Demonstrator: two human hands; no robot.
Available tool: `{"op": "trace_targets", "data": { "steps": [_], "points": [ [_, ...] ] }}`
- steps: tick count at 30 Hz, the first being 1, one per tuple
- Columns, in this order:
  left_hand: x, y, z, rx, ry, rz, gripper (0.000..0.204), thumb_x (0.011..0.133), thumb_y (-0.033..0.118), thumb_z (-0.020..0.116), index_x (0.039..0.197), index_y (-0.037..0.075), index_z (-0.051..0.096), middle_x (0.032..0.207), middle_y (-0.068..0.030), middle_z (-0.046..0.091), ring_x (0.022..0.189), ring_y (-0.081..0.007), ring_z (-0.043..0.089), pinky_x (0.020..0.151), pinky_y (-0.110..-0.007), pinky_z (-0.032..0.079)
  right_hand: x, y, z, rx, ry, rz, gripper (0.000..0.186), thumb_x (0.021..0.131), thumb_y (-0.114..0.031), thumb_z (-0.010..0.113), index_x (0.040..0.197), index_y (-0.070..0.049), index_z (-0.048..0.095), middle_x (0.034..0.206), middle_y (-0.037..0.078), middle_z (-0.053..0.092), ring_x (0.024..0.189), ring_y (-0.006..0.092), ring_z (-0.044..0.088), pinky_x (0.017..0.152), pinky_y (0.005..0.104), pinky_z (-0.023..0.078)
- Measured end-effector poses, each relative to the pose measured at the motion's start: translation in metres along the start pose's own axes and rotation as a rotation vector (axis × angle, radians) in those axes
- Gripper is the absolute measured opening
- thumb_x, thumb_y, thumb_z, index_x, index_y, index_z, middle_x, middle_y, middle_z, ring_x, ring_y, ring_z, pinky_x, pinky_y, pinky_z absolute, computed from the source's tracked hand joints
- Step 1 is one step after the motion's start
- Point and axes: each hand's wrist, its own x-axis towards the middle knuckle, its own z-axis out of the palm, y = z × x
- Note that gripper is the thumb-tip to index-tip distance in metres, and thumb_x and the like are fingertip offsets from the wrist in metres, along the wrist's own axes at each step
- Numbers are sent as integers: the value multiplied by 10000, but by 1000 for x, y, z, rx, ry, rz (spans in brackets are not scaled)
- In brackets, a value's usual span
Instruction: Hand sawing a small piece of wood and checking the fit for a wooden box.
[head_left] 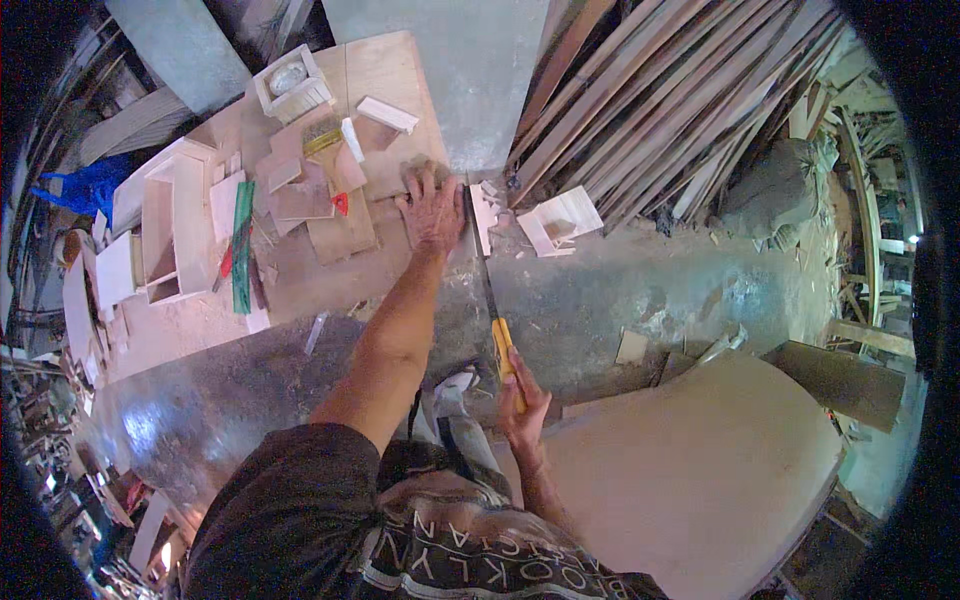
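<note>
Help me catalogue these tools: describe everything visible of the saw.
The saw has a yellow handle, gripped by the right hand, and a long, slim, dark blade that looks like metal. It points forward, passing between the left hand and a pale wooden strip; whether it touches either is unclear. No teeth can be made out.

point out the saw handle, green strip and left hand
Saw handle [503, 343], head view: bare yellow part.
Green strip [243, 248], head view: middle of its length.
Left hand [435, 215], head view: back of the hand.
</note>
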Motion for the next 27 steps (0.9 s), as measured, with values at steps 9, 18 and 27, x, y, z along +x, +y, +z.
{"op": "trace_targets", "data": {
  "steps": [9, 18, 27],
  "points": [
    [-31, -9, 17, 0, 38, 149, 542, 837, 203, 555, 1357, 105, 436, 1407, -77, 399, 1324, -357, 303, 1028, -563, 273, 4, 0, 2, -109, 69, -225, 328, 926, -85, 520, 1230, 22, 577, 1061, 160, 678, 761, 115, 612, 696, 261, 494],
    [-29, -1, 13, 0, -145, 83, 579, 848, 181, 513, 1409, 138, 375, 1470, -27, 319, 1368, -326, 251, 1088, -570, 222, 16, -11, -1, 23, 3, 12, 332, 933, -95, 517, 1241, 15, 569, 1145, 187, 651, 822, 140, 646, 706, 271, 502],
    [-26, 0, 4, 73, -60, 120, 551, 846, 187, 516, 1386, 129, 416, 1408, -30, 381, 1317, -322, 307, 999, -541, 306, 5, 3, 3, 120, 64, -156, 322, 935, -87, 527, 1238, 15, 567, 1143, 182, 649, 991, 204, 658, 824, 276, 501]
  ]
}}
